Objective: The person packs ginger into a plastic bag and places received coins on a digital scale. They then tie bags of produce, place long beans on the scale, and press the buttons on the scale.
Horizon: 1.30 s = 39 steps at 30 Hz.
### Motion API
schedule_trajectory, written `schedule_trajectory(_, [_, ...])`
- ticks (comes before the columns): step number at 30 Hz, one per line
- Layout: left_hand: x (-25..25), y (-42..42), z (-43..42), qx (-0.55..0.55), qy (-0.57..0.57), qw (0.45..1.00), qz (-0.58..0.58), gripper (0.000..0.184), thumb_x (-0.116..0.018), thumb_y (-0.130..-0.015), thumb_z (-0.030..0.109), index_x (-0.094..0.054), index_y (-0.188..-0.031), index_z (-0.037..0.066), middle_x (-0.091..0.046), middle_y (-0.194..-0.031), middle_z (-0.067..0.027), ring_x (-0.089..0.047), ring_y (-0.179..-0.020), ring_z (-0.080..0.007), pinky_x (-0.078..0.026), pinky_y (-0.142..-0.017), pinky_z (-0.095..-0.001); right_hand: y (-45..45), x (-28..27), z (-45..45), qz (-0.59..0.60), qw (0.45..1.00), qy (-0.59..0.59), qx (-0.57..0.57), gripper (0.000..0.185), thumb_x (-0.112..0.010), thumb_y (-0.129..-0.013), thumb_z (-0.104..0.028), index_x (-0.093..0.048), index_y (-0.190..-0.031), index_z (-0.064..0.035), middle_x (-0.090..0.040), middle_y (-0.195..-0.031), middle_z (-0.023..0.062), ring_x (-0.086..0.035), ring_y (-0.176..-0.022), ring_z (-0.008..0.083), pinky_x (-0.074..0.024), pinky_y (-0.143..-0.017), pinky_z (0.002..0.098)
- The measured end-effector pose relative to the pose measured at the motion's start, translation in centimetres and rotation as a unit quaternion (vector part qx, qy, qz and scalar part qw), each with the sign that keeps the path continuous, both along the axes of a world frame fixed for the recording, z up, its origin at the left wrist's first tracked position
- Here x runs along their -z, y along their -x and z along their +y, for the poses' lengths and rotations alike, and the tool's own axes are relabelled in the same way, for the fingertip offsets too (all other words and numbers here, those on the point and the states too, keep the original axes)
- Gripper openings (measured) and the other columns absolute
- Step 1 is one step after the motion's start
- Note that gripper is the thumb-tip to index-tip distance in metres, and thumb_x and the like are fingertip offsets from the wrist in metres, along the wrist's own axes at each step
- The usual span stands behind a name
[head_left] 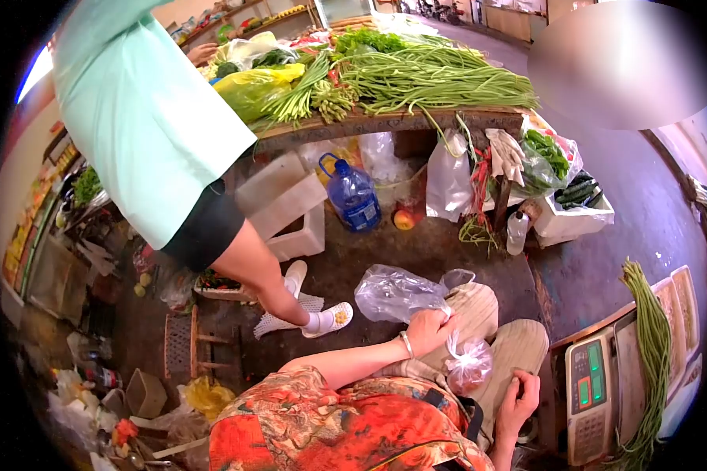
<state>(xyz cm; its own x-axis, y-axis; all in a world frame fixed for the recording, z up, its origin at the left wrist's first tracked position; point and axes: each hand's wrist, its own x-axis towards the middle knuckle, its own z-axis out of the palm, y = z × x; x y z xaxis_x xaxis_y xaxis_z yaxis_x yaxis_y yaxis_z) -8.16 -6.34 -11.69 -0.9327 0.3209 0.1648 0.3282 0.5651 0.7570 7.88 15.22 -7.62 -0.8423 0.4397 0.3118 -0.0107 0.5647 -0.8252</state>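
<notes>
My left hand [427, 333], with a bracelet at its wrist, is closed on the gathered edge of a clear plastic bag [397, 293] over my left knee. The bag hangs out to the left, crumpled, and looks empty. Between my thighs sits a small knotted plastic bag [470, 366] with something reddish inside, which I cannot name. My right hand [518, 402] rests on my right thigh with loosely bent fingers apart and nothing in them.
Green long beans [440, 74] cover the stall table ahead. A digital scale [591, 392] and a bundle of long beans [650, 345] stand at my right. A blue water jug [352, 195] sits under the table. Another person in a mint shirt [145, 118] stands at front left.
</notes>
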Motion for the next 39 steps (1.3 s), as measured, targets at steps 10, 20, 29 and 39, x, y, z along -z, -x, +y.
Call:
schedule_trajectory(10, [-0.8, -0.2, 0.0, -0.014, 0.031, 0.999, -0.019, 0.028, -0.063, -0.081, 0.026, -0.063, -0.067, 0.002, -0.059, -0.065, -0.0217, -0.061, -0.058, -0.0384, -0.044, -0.052, -0.0455, -0.3, -0.2, 0.5, -0.009, 0.999, -0.045, 0.026, 0.012, -0.059, -0.085, -0.002, -0.065, -0.095, -0.0027, -0.061, -0.088, 0.0134, -0.061, -0.079, 0.0271, -0.0487, -0.069, 0.0331])
schedule_trajectory(20, [0.3, 0.6, -0.4, 0.03, -0.051, 0.998, -0.036, 0.031, -0.058, -0.097, 0.025, -0.064, -0.082, -0.002, -0.06, -0.066, -0.0017, -0.051, -0.061, -0.0099, -0.043, -0.057, -0.0318, -0.5, 1.1, 0.8, 0.018, 0.999, -0.028, 0.038, 0.011, -0.062, -0.085, -0.008, -0.065, -0.096, -0.0092, -0.061, -0.085, 0.0122, -0.062, -0.077, 0.033, -0.0496, -0.065, 0.0393])
schedule_trajectory(29, [0.5, 0.8, -0.6, 0.034, -0.056, 0.997, -0.039, 0.029, -0.057, -0.097, 0.023, -0.06, -0.081, -0.001, -0.063, -0.068, -0.0046, -0.052, -0.063, -0.0097, -0.042, -0.06, -0.0286, -0.8, 0.8, 0.9, 0.003, 0.999, -0.019, 0.034, 0.01, -0.061, -0.086, -0.009, -0.064, -0.095, -0.0104, -0.06, -0.086, 0.0121, -0.062, -0.077, 0.0333, -0.0489, -0.064, 0.0407])
schedule_trajectory(39, [-0.4, 0.2, 0.0, 0.021, -0.006, 1.0, -0.006, 0.031, -0.058, -0.094, 0.027, -0.062, -0.076, 0.002, -0.055, -0.059, -0.0114, -0.051, -0.054, -0.0184, -0.04, -0.053, -0.0356, -0.6, 0.6, 0.7, -0.004, 0.999, -0.019, 0.042, 0.014, -0.06, -0.084, -0.007, -0.068, -0.095, -0.0084, -0.062, -0.086, 0.0125, -0.064, -0.077, 0.0323, -0.051, -0.067, 0.0382])
